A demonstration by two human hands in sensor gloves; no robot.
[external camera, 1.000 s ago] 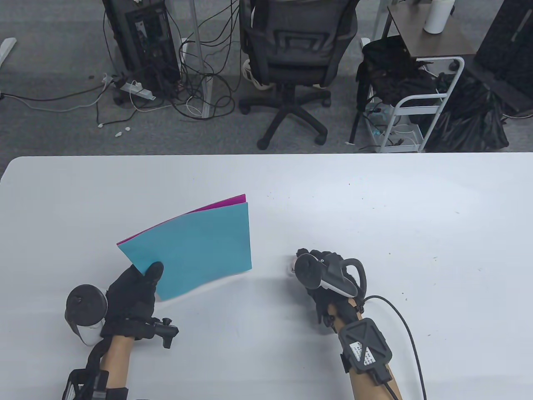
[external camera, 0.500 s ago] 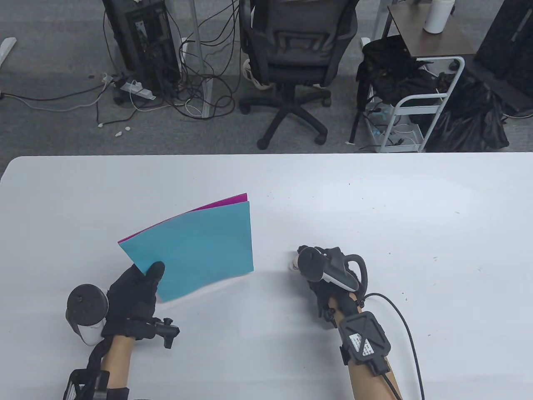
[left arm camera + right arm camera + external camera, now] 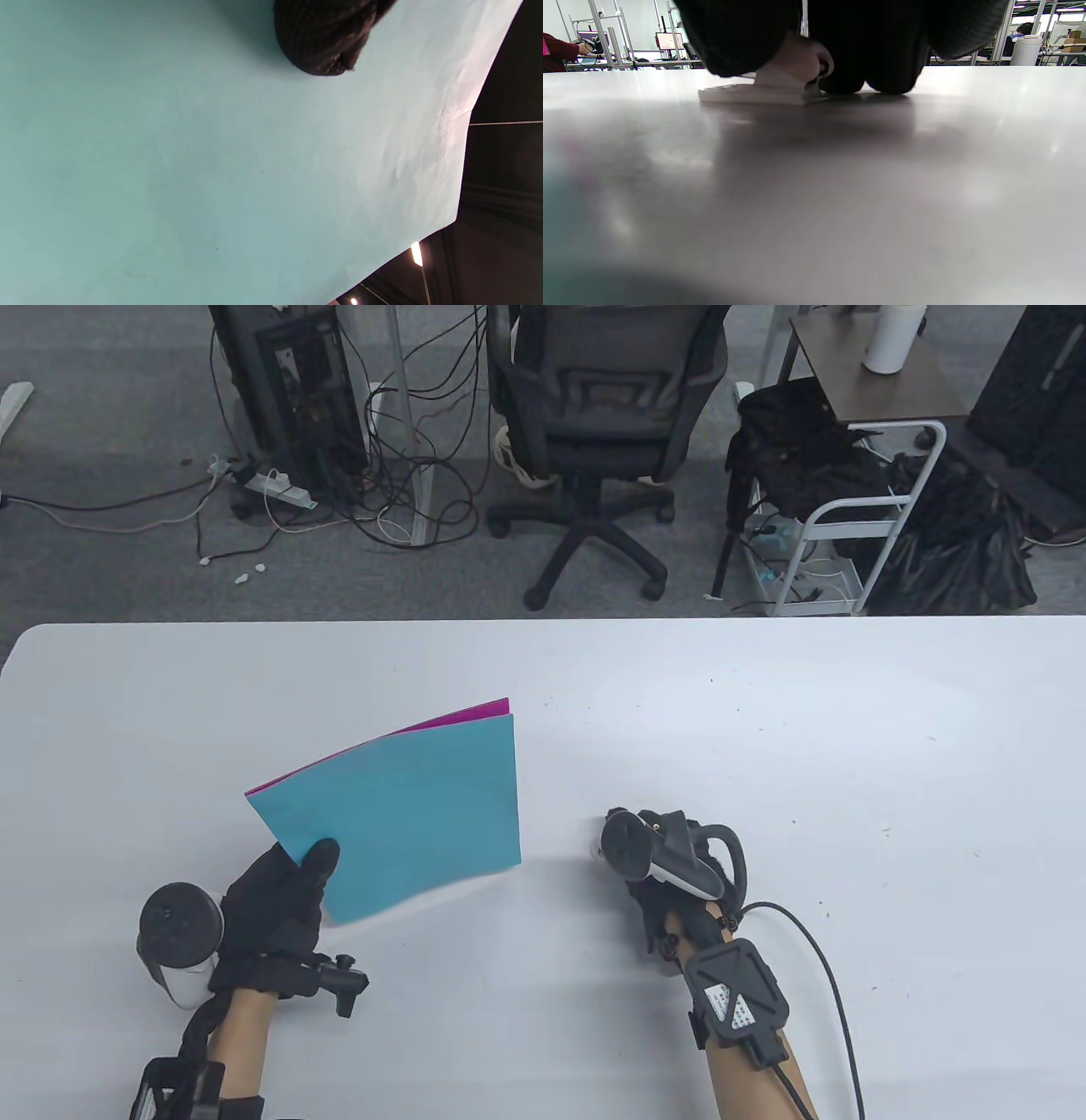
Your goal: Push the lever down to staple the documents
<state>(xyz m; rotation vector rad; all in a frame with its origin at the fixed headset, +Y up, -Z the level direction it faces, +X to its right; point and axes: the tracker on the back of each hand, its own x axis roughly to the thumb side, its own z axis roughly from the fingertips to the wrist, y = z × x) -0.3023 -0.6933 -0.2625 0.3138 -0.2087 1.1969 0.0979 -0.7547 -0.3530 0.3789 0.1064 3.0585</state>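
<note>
My left hand [image 3: 284, 891] pinches the near left corner of a teal sheet [image 3: 407, 806] with a magenta sheet [image 3: 475, 712] under it, held tilted above the table. The teal sheet [image 3: 212, 169] fills the left wrist view, with one gloved fingertip [image 3: 324, 38] on it. My right hand [image 3: 657, 874] rests on a small white stapler [image 3: 772, 87] that sits on the table right of the papers. In the table view only a white bit of the stapler [image 3: 596, 848] shows past the hand. The papers' right edge is apart from the stapler.
The white table [image 3: 764, 729] has small dark specks on its right half. A cable [image 3: 836, 976] runs from my right wrist toward the near edge. Beyond the far edge stand an office chair [image 3: 594, 415] and a cart [image 3: 848, 517].
The papers have drifted slightly to the right with my left hand. My right hand has shifted slightly over the stapler.
</note>
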